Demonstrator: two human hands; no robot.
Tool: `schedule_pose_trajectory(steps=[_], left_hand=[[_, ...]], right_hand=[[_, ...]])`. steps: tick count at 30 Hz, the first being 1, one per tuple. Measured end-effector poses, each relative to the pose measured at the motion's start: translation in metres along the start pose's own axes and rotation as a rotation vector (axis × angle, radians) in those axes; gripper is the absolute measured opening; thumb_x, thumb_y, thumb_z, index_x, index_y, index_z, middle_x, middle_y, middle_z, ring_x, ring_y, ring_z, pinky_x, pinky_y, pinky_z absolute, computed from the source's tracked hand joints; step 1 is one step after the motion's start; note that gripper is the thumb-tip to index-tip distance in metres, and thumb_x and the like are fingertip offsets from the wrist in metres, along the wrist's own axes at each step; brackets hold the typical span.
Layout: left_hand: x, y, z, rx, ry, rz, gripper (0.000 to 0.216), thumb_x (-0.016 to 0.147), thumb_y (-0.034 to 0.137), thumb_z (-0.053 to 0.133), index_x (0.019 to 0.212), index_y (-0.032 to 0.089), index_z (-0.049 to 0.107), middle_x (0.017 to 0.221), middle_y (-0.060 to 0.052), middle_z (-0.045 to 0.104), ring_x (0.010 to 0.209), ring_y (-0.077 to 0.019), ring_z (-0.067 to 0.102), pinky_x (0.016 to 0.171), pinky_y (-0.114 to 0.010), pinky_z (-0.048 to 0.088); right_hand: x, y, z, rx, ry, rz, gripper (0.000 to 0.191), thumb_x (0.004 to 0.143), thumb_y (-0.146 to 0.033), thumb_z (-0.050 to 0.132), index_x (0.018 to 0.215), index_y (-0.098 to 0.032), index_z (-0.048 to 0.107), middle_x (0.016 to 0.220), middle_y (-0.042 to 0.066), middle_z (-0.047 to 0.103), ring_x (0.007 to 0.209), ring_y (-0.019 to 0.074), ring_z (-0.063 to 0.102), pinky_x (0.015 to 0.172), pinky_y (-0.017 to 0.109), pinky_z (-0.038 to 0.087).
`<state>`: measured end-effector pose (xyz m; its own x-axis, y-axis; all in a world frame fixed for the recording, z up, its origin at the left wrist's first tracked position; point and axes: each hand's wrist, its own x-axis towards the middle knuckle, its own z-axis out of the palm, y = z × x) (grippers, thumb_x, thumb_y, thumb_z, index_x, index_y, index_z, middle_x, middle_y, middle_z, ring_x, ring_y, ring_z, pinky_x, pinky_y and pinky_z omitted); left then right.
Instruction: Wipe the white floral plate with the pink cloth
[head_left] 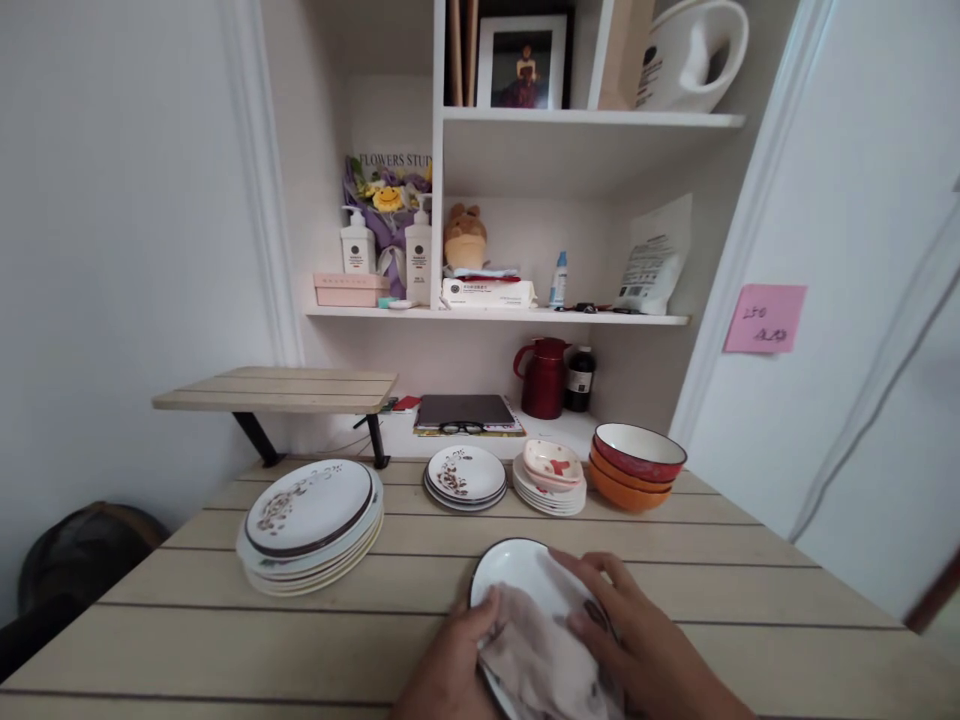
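A white plate with a dark rim (517,570) lies on the wooden table (420,590) near its front edge. A crumpled beige cloth (536,655) rests on the plate. My left hand (454,660) pinches the cloth's left edge with closed fingers. My right hand (630,640) lies over the plate's right side, fingers stretched flat and pressing on the cloth.
A stack of large patterned plates (311,520) sits at the left. Behind are small patterned plates (465,475), a stack of small dishes (551,475) and stacked red and orange bowls (637,465). A low wooden riser (281,390), red jug (544,375) and shelves stand at the back.
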<state>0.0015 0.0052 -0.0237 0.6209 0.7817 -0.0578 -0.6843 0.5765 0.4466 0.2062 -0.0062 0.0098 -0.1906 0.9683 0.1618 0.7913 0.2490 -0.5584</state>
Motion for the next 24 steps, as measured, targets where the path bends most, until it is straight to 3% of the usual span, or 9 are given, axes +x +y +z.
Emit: schedule_pose_trajectory(steps=[5,8,10,11,14,17,20,24], left_hand=[[0.0,0.0,0.007,0.021,0.009,-0.007,0.033,0.081,0.037,0.054,0.102,0.015,0.065,0.101,-0.013,0.068,0.105,-0.0303,0.057,0.092,-0.045,0.039],[-0.001,-0.001,0.006,0.023,0.011,-0.004,0.034,0.081,0.039,0.054,0.106,0.018,0.065,0.099,-0.012,0.07,0.102,-0.0301,0.06,0.092,-0.044,0.039],[0.0,-0.002,0.005,0.02,0.011,0.007,0.035,0.08,0.038,0.055,0.107,0.018,0.064,0.098,-0.011,0.07,0.1,-0.0291,0.061,0.091,-0.043,0.039],[0.001,-0.002,0.004,0.018,0.014,0.005,0.035,0.08,0.038,0.055,0.108,0.018,0.064,0.098,-0.011,0.07,0.099,-0.0286,0.062,0.091,-0.042,0.039],[0.004,-0.001,0.004,0.006,0.033,-0.02,0.037,0.081,0.038,0.055,0.109,0.015,0.064,0.097,-0.012,0.07,0.097,-0.0272,0.062,0.092,-0.041,0.039],[0.006,0.0,0.004,-0.009,0.054,-0.011,0.038,0.082,0.038,0.054,0.111,0.016,0.062,0.1,-0.012,0.069,0.1,-0.0266,0.061,0.095,-0.042,0.037],[0.007,0.002,-0.004,-0.019,0.054,-0.003,0.041,0.084,0.04,0.051,0.117,0.018,0.06,0.107,-0.012,0.068,0.107,-0.0261,0.058,0.1,-0.042,0.033],[0.007,0.004,-0.021,0.001,0.02,0.055,0.045,0.085,0.039,0.048,0.122,0.015,0.056,0.112,-0.014,0.065,0.115,-0.0277,0.053,0.104,-0.045,0.026]], right_hand=[[0.004,-0.004,-0.024,0.109,0.165,0.005,0.048,0.087,-0.039,0.039,0.135,-0.036,0.034,0.122,0.006,0.041,0.091,0.0157,0.056,0.077,0.029,0.048],[-0.013,-0.023,-0.033,0.118,-0.063,-0.082,0.053,0.087,-0.036,0.043,0.138,-0.038,0.029,0.101,0.002,0.05,0.077,0.0131,0.056,0.07,0.026,0.047],[-0.02,-0.034,-0.026,0.082,-0.233,-0.193,0.064,0.079,-0.03,0.056,0.137,-0.04,0.031,0.104,0.002,0.05,0.08,0.0132,0.057,0.072,0.024,0.046],[-0.021,-0.038,-0.019,0.032,-0.257,-0.204,0.067,0.075,-0.025,0.059,0.135,-0.042,0.033,0.107,0.001,0.049,0.081,0.0133,0.057,0.072,0.024,0.046],[-0.007,-0.046,0.006,-0.137,-0.127,-0.17,0.054,0.08,-0.019,0.05,0.126,-0.044,0.046,0.11,0.002,0.048,0.091,0.0152,0.057,0.079,0.025,0.042],[0.019,-0.054,0.021,-0.28,-0.002,-0.162,0.044,0.084,-0.021,0.046,0.121,-0.044,0.051,0.105,0.002,0.051,0.082,0.0146,0.058,0.07,0.023,0.04],[0.039,-0.059,0.02,-0.387,0.122,-0.169,0.036,0.087,-0.023,0.042,0.113,-0.043,0.057,0.098,0.002,0.052,0.078,0.0149,0.057,0.062,0.022,0.035],[0.042,-0.049,0.011,-0.432,0.148,-0.118,0.029,0.086,-0.019,0.043,0.1,-0.034,0.064,0.094,0.003,0.054,0.076,0.0148,0.055,0.058,0.022,0.03]])
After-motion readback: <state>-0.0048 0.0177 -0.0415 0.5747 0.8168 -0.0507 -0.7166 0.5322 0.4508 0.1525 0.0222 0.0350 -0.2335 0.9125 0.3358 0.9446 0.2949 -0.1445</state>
